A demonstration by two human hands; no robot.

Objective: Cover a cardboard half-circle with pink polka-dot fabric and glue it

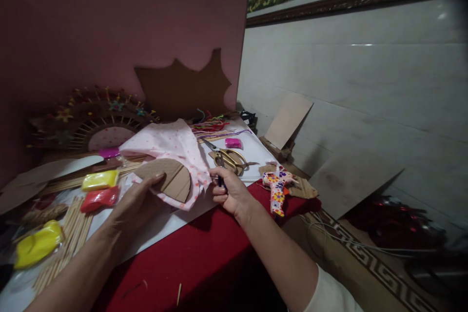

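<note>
My left hand (141,197) is closed on a rounded piece of cardboard (170,178), thumb on top. Pale pink dotted cloth (164,139) lies under and behind the cardboard, its edge showing around it. My right hand (228,190) is closed around a slim dark tool (221,173), which points up; its exact kind I cannot make out. The right fingertips are at the right edge of the cloth. Just beyond them, gold-handled scissors (232,160) lie on the white sheet (153,234).
Yellow clay packets (100,180), a red packet (99,199) and bamboo sticks (71,234) lie at left. A decorated fan-shaped piece (109,122) and cut cardboard (183,87) stand behind. A flower-patterned figure (278,190) rests on red cloth (190,263) at right.
</note>
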